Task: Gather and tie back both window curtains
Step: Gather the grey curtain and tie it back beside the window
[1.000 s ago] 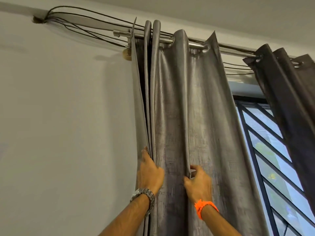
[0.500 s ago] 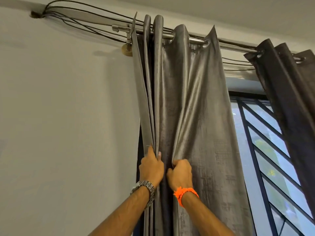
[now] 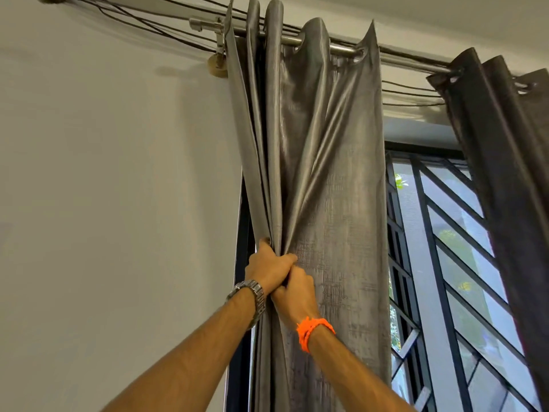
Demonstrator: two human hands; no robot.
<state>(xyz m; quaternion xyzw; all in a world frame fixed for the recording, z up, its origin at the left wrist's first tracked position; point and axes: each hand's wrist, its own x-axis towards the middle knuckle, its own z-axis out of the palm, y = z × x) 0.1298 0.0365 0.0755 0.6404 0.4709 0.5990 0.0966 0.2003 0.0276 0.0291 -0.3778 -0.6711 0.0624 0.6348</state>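
Here both hands [image 3: 282, 278] bunch the shiny, pleated grey curtain [image 3: 326, 173].

A window [image 3: 463, 263] with a dark frame and a black metal grille of slanted bars lets in bright daylight. Left of the window is a plain pale wall [image 3: 113, 203]. Above the window runs a metal rod [image 3: 410, 61], with thin black cables [image 3: 133, 22] along it.

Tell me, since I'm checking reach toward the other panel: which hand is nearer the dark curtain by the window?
Right. The right hand grips the grey curtain on the side toward the dark curtain; the left hand is clenched beside it, wallward.
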